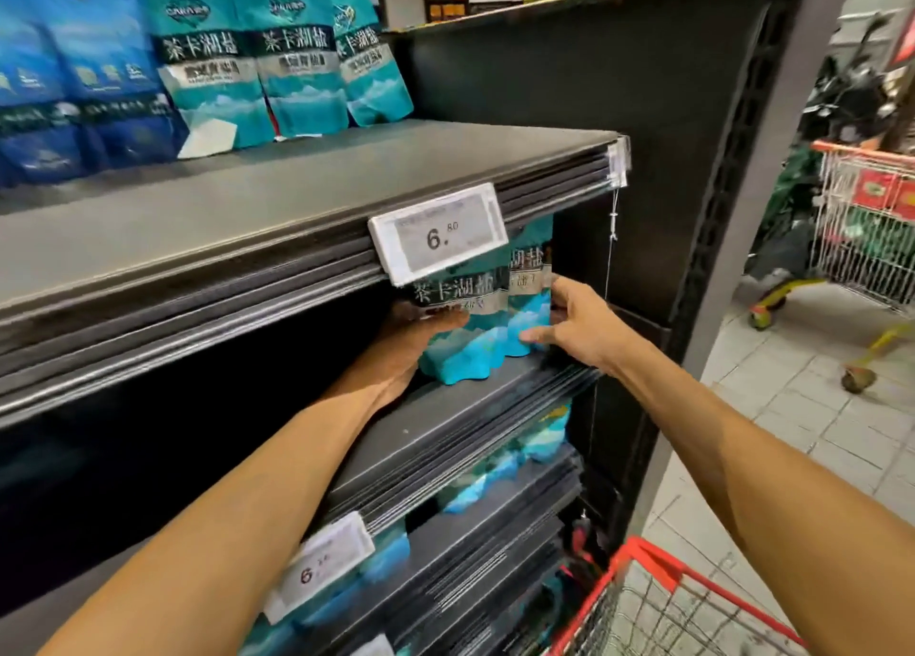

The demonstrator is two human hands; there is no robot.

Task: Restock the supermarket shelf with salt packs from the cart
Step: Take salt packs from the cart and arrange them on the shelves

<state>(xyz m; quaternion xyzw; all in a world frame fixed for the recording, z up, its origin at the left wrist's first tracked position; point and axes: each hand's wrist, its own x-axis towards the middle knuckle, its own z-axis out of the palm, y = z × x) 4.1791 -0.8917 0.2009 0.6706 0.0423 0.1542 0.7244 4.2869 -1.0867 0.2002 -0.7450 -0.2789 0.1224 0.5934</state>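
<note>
A: Two teal plastic salt packs standing upright on the dark metal middle shelf, right end, under the white price tag.
B: Hands?
A: Left hand grips the front pack's left side. Right hand pinches the rear pack's right edge.
B: Cart?
A: Red-rimmed wire cart, bottom right.

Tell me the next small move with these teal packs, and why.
Probably slide the teal salt packs further back: they sit at the front edge of the shelf, the front one overhanging, with the left hand and right hand gripping either side.
</note>
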